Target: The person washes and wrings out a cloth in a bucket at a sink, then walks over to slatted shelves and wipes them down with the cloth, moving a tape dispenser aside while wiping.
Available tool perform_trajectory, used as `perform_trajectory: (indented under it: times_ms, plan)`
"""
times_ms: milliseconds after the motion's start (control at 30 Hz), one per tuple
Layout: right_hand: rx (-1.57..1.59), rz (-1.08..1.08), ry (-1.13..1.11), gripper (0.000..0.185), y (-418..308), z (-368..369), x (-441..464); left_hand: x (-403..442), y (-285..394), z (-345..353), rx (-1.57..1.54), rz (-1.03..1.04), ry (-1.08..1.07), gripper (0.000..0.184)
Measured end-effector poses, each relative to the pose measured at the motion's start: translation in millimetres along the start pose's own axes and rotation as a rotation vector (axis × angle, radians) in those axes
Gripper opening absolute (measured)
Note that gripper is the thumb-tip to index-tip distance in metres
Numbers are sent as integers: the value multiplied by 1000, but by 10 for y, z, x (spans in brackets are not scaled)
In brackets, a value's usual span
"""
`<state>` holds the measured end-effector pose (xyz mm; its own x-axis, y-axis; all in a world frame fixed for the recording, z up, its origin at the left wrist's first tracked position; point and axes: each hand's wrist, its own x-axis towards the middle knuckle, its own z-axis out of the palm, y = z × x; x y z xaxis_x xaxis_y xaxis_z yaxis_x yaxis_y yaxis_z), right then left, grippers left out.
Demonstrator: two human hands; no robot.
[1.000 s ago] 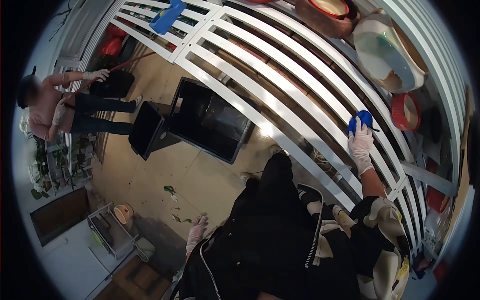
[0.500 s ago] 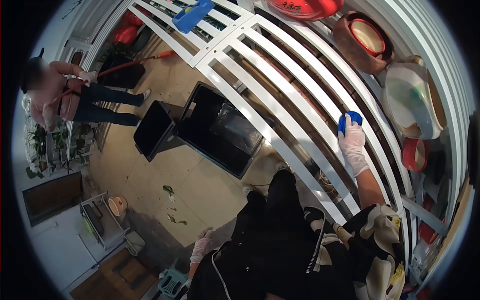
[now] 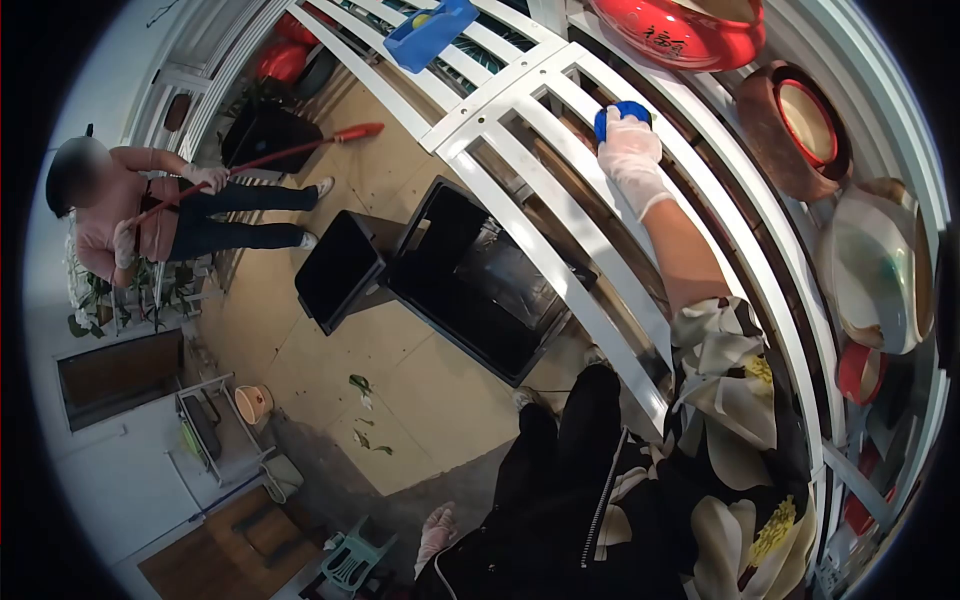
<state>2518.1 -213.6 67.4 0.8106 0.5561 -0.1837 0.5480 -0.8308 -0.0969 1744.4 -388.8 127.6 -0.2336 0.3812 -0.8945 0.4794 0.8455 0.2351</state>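
Note:
My right hand (image 3: 634, 158), in a thin whitish glove, grips a blue cloth-like item (image 3: 622, 116) and presses it on the white slats of the shelf (image 3: 590, 215), near the crossbar at its upper part. The arm reaches across the slats in a floral sleeve. Low in the view, my left hand (image 3: 436, 530), also gloved, hangs beside my body with its fingers loosely curled. What it holds, if anything, is too small to make out.
A co-worker (image 3: 150, 215) holds a red-handled broom (image 3: 270, 158) at left. Black bins (image 3: 490, 290) stand on the floor below the slats. Leaf scraps (image 3: 362, 388) lie nearby. A blue tray (image 3: 430, 35), a red pot (image 3: 680, 35) and other pots are on the shelving.
My right hand has slid up along the slats with the blue item. The view has shifted. The co-worker's broom has swung, and its red head now shows over the floor.

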Motion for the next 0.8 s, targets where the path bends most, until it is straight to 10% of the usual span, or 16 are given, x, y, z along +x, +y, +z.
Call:
perform_trajectory:
  times_ms: [367, 533, 800]
  plan:
    - [48, 25, 137, 40, -882, 21, 787, -222, -1064, 2, -497, -125, 37, 30]
    - [828, -2, 250, 56, -798, 124, 627, -273, -1240, 75, -539, -154, 23, 30]
    - [153, 44, -121, 61, -1167, -123, 243, -302, -1178, -59, -477, -89, -32, 30]
